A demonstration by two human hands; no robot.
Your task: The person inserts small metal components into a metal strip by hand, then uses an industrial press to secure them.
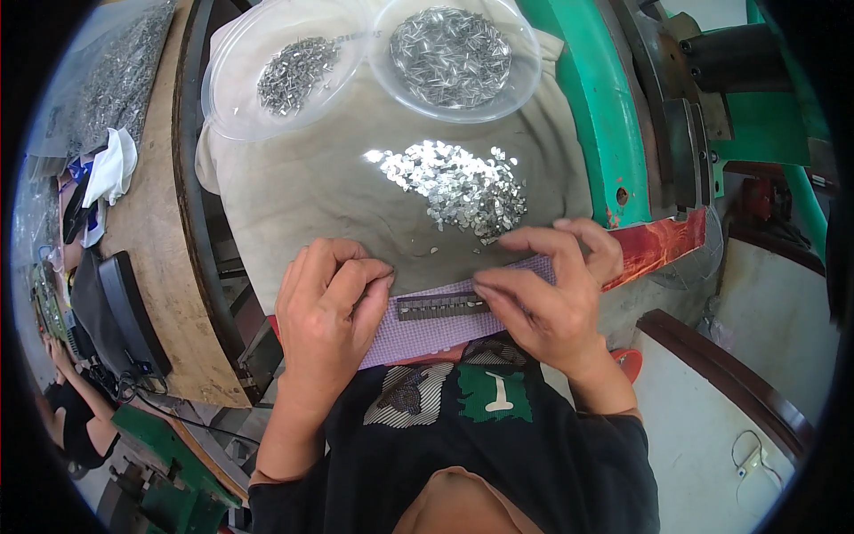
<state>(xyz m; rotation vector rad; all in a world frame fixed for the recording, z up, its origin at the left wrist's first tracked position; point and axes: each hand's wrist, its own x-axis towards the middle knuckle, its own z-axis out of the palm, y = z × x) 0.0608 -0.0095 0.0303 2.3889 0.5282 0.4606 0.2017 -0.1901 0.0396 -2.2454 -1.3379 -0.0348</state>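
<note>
A narrow dark metal fixture (442, 306) with a row of slots lies on a purple woven mat (405, 343) close to my body. My left hand (327, 298) is to the left of it, thumb and forefinger pinched together; whatever they may hold is too small to make out. At the fixture's right end, my right hand (551, 298) has its thumb and a fingertip close together, with the other fingers bent above. What sits between those tips is hidden. Beyond the hands, a pile of small flat shiny metal pieces (463, 182) spreads over a grey-brown cloth (294, 196).
At the back are two clear round tubs, one (213, 116) with short metal pieces, the other (378, 67) with thin metal pins. Green machinery (614, 133) flanks the right. To the left, a wooden bench (147, 240) carries a bag of metal parts (120, 89); another person's arm (80, 383) shows.
</note>
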